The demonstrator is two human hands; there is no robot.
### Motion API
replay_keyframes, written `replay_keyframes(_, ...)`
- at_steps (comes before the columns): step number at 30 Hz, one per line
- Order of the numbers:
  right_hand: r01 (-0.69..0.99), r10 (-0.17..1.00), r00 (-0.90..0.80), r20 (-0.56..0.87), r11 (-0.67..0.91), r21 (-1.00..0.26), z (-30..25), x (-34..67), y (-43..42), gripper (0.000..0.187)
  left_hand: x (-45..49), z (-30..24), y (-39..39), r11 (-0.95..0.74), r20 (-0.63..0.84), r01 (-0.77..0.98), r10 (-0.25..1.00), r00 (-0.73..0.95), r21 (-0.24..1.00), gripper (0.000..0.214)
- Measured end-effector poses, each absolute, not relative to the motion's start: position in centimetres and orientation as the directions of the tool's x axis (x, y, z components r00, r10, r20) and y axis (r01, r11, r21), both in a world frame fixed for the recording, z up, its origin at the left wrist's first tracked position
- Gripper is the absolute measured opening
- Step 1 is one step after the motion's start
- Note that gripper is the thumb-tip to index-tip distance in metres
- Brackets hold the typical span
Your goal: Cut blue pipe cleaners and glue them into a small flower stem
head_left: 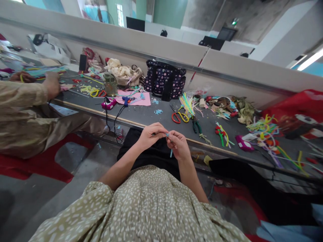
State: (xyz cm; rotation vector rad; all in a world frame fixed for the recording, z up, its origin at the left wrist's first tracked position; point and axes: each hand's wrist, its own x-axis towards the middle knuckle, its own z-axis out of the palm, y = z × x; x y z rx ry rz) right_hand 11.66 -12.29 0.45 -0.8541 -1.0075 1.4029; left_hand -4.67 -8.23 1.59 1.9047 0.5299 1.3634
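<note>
My left hand (pixel 152 135) and my right hand (pixel 178 143) meet over my lap, just in front of the table edge. Both are closed, fingertips pinching a small light-blue piece that looks like pipe cleaner (pixel 171 153). Its thin tail hangs below my right hand, while fingers cover most of the rest. Closest on the table are scissors (pixel 180 117) with red and yellow handles and green-handled pliers (pixel 196 125). Behind them lies a bundle of yellow, white and green pipe cleaners (pixel 188 105). Light-blue scraps (pixel 158 111) are scattered left of the scissors.
A blue glue gun (pixel 125 101) rests on pink paper (pixel 145 100), beside a glass jar (pixel 110 85). A dotted bag (pixel 164 79) stands against the partition. At left, a co-worker's hands (pixel 51 84) handle colored strips. Colorful pipe cleaners (pixel 264 129) pile up at right, near another person's dark-clothed leg (pixel 242 174).
</note>
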Motion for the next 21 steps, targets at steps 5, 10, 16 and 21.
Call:
replay_keyframes(5,-0.336,0.996,-0.058,0.06,0.037,-0.941,0.45,11.5,-12.32,0.023,-4.61,1.97,-8.48,-0.664,0.629,-0.017,0.7,0.338,0.748,0.016)
replay_keyframes(10,-0.268,0.988,0.021,0.153,0.153,-0.951,0.09,11.27,-12.43,0.023,-4.51,1.8,-8.53,-0.636,0.601,0.019,0.738,0.306,0.772,0.016)
replay_keyframes(16,-0.005,0.935,0.126,0.331,0.334,-0.943,-0.02,10.94,-12.71,0.018,-4.39,1.42,-8.34,-0.436,0.433,-0.072,0.837,0.335,0.897,0.023)
replay_keyframes(21,0.226,0.869,0.146,0.473,0.436,-0.871,-0.29,10.88,-13.03,0.012,-4.47,1.28,-8.2,-0.178,0.249,-0.204,0.877,0.411,0.963,0.029)
